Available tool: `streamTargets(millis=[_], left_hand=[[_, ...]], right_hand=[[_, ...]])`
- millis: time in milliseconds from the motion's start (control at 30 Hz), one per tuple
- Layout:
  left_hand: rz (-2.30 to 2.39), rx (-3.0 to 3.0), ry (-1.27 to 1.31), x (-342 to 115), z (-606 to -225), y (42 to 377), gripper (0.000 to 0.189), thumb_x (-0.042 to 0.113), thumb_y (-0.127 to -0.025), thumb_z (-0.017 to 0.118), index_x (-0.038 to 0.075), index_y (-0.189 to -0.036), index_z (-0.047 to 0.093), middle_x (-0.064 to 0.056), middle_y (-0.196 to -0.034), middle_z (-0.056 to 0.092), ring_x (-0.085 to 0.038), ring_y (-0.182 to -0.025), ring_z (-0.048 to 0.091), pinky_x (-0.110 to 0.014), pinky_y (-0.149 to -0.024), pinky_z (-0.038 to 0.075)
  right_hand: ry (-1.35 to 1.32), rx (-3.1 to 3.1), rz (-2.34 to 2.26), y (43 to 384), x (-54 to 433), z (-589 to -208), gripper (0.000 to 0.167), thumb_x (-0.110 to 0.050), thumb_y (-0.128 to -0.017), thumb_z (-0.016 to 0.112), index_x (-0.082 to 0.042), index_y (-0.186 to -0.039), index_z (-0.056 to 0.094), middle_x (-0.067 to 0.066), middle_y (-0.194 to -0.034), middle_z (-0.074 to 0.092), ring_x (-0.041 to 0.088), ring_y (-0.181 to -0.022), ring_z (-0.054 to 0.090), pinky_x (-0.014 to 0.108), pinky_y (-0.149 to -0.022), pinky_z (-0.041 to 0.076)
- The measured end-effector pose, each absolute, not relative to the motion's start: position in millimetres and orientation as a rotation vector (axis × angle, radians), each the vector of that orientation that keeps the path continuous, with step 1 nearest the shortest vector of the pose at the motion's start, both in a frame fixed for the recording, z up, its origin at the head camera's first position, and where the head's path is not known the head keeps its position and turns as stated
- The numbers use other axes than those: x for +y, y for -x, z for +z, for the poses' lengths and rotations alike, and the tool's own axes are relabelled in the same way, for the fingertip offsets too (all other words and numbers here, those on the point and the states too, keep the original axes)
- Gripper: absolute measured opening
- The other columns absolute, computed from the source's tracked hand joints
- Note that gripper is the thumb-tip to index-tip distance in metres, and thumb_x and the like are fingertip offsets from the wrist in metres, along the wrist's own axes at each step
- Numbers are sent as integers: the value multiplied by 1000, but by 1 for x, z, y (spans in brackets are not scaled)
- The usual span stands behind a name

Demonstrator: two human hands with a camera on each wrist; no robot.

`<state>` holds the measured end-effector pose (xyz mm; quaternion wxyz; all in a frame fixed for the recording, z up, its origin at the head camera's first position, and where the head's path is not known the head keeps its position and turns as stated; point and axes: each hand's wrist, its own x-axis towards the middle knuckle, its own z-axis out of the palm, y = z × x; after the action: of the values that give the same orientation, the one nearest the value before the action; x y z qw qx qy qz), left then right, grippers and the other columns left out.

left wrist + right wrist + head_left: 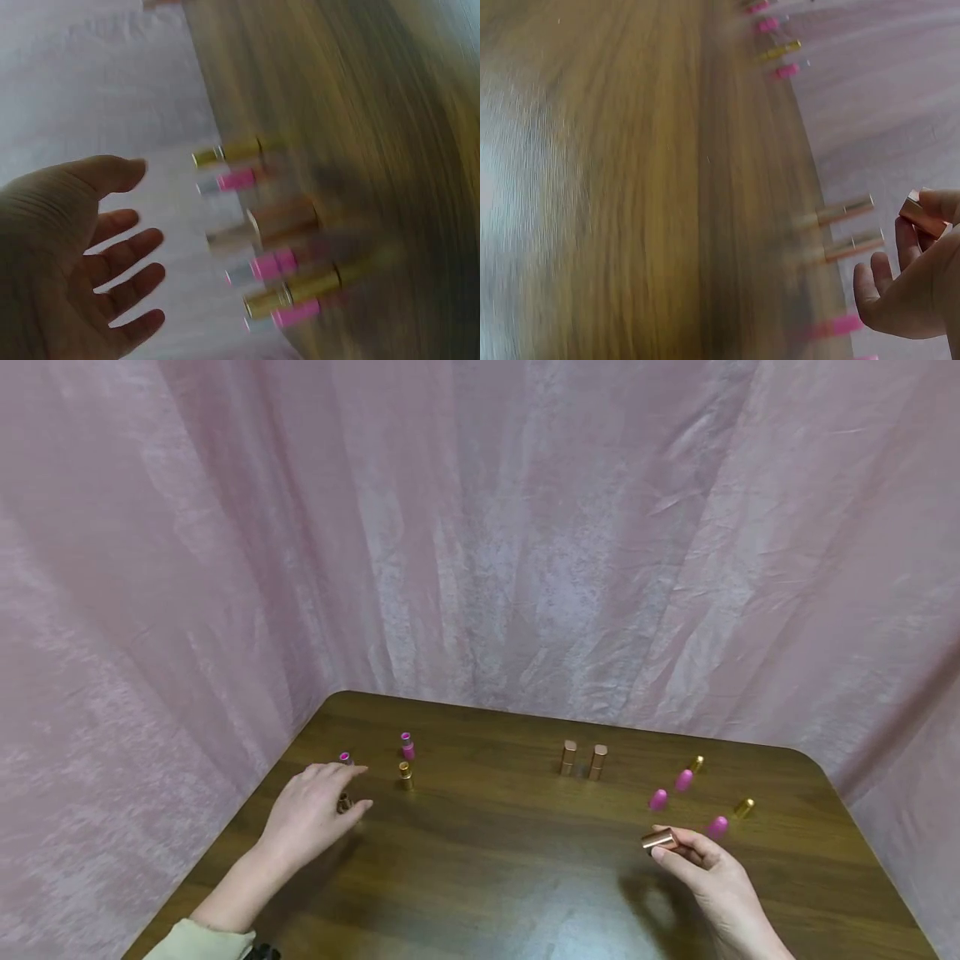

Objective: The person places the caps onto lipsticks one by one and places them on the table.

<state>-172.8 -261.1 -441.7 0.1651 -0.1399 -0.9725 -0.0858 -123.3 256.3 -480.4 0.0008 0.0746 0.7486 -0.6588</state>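
Note:
My right hand [716,881] pinches a rose-gold lipstick cap [660,840] between thumb and fingers, held above the right side of the table. The same cap [924,217] shows in the right wrist view, partly hidden by the fingers. My left hand [311,810] is over uncapped lipstick tubes at the left, its fingers apart and holding nothing. It partly covers a gold tube [344,802] and a pink one [345,758]. Another pink tube [407,747] and a gold tube [406,776] stand just right of it. The left wrist view, blurred, also has a rose-gold tube [283,223] among them.
Two rose-gold lipsticks [597,762] stand upright side by side toward the back of the brown wooden table [487,835]. To the right are several pink caps [658,800] and two gold caps [744,808]. Pink curtains [525,543] hang behind the table.

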Motion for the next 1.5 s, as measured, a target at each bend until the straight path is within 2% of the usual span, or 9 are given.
streamTargets(millis=[133,233,400,533,700,867,1067,1267,1500], left_hand=[[-150,-2862,377,-278,-443,181,44,37,-84,83,11,-118,72,-8,-114,72,-39,-110,61,-57,-93,48],[-89,-2901,404,-281,-446,188,37,36,-80,84,13,-107,74,-1,-99,71,-36,-101,62,-55,-86,49],[-22,-2929,421,-280,-450,194,24,27,-73,82,17,-92,73,4,-86,66,-32,-93,60,-52,-79,48],[55,-2959,422,-278,-450,197,21,21,-72,79,18,-91,71,1,-89,69,-34,-93,60,-53,-79,47],[137,-2966,459,-276,-449,198,21,24,-71,81,20,-85,66,1,-84,69,-32,-85,60,-51,-74,46],[158,-2964,489,-276,-451,199,23,25,-72,84,21,-80,63,4,-79,68,-29,-79,59,-49,-70,45],[107,-2991,507,-275,-451,202,25,22,-72,86,22,-80,62,7,-77,65,-26,-77,58,-46,-67,45],[-2,-2961,643,-248,-445,195,27,21,-71,87,23,-78,61,12,-73,57,-21,-74,55,-39,-63,44],[-41,-2835,914,-175,-441,198,24,15,-72,83,22,-80,62,10,-75,56,-19,-72,53,-35,-61,44]], right_hand=[[-157,2272,-2181,122,239,-485,32,-5,-93,74,5,-121,64,-4,-104,75,5,-98,68,19,-84,49],[-118,2239,-2222,122,227,-489,30,-2,-92,73,7,-119,64,-2,-104,75,7,-95,68,21,-82,51],[-105,2046,-2289,120,213,-493,27,-2,-94,70,8,-119,64,0,-111,72,11,-98,67,27,-84,55],[-132,1707,-2374,119,212,-495,18,-6,-100,62,-3,-117,67,-2,-114,69,12,-102,66,33,-93,55],[-280,1465,-2444,122,217,-499,16,-12,-105,56,-19,-107,70,-5,-105,69,12,-103,64,33,-97,53],[-443,1457,-2523,125,220,-503,18,-14,-105,55,-21,-99,71,-6,-101,70,13,-101,63,31,-95,53],[-400,1417,-2557,126,230,-507,26,-17,-107,51,-26,-100,74,-9,-101,70,11,-102,62,29,-96,52],[-377,1406,-2560,127,237,-507,29,-20,-108,49,-26,-100,75,-9,-103,70,11,-105,62,29,-97,51],[-362,1432,-2589,128,238,-507,26,-14,-107,52,-25,-100,75,-9,-100,72,9,-99,63,28,-93,52]])
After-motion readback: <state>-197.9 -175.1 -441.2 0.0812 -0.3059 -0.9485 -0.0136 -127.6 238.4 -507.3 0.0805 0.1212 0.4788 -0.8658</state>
